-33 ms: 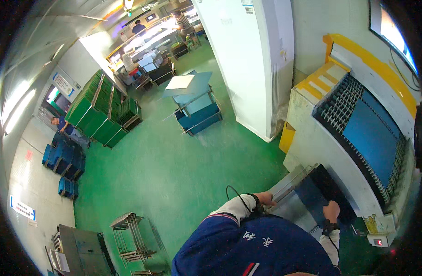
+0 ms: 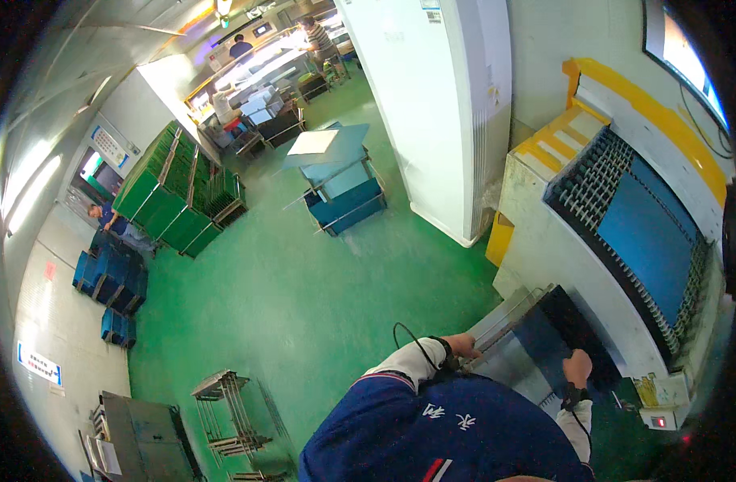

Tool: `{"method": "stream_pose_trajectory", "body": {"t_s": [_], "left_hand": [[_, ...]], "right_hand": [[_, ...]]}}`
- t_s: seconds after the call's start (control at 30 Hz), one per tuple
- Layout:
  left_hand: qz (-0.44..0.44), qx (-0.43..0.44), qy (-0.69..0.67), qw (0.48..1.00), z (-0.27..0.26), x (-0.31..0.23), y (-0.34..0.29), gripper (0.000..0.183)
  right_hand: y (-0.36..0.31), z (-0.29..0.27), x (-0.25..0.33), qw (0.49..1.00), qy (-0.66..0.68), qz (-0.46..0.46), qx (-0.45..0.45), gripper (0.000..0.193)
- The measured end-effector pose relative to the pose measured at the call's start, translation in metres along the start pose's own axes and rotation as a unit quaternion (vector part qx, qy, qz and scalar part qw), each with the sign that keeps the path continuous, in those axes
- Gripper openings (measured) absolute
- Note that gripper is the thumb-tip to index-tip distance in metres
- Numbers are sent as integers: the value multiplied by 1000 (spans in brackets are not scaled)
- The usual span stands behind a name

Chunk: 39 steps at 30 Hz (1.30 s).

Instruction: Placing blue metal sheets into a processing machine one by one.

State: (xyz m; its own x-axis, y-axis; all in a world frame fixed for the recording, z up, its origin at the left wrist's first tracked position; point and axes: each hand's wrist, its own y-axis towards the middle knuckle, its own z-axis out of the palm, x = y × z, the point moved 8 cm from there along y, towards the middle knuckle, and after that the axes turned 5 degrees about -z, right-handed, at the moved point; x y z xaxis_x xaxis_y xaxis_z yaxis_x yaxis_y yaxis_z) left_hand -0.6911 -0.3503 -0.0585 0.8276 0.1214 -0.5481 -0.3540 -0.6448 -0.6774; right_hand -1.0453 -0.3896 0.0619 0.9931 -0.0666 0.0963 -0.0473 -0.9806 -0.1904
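Flanking grey sheet — both hands

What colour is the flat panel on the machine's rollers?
Blue. The panel shows best in the head view.

Tall white cabinet on green floor, green racks and blue stacks farther left.

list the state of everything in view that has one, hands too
left hand: curled at the metal frame, grip unclear
right hand: curled beside the black panel, grip unclear
blue sheet: lying on rollers
wall screen: lit
ceiling light: on
small display: lit red
tall white unit: upright
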Motion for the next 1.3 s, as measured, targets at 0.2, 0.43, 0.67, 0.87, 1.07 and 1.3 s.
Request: {"method": "stream_pose_trajectory", "body": {"t_s": [0.2, 0.43, 0.67, 0.87, 1.07, 1.3], "left_hand": [[-21, -3, -33, 999, -7, 10, 8, 57], [-36, -15, -43, 998, -24, -20, -31, 50], [-58, 12, -96, 994, -16, 0, -33, 47], [5, -22, -15, 1000, -10, 5, 12, 50], [-28, 32, -3, 999, -2, 3, 7, 62], [-64, 29, -34, 997, 5, 25, 23, 56]], "right_hand": [[7, -5, 7, 999, 14, -2, -52, 18], [5, -3, 3, 998, 36, 29, 35, 30], [6, -2, 20, 999, 19, -14, -28, 20], [6, 5, -5, 997, 70, 25, -4, 14], [2, -17, 6, 996, 79, -11, -33, 15], [-15, -11, -9, 985, 90, -46, -141, 11]]}}
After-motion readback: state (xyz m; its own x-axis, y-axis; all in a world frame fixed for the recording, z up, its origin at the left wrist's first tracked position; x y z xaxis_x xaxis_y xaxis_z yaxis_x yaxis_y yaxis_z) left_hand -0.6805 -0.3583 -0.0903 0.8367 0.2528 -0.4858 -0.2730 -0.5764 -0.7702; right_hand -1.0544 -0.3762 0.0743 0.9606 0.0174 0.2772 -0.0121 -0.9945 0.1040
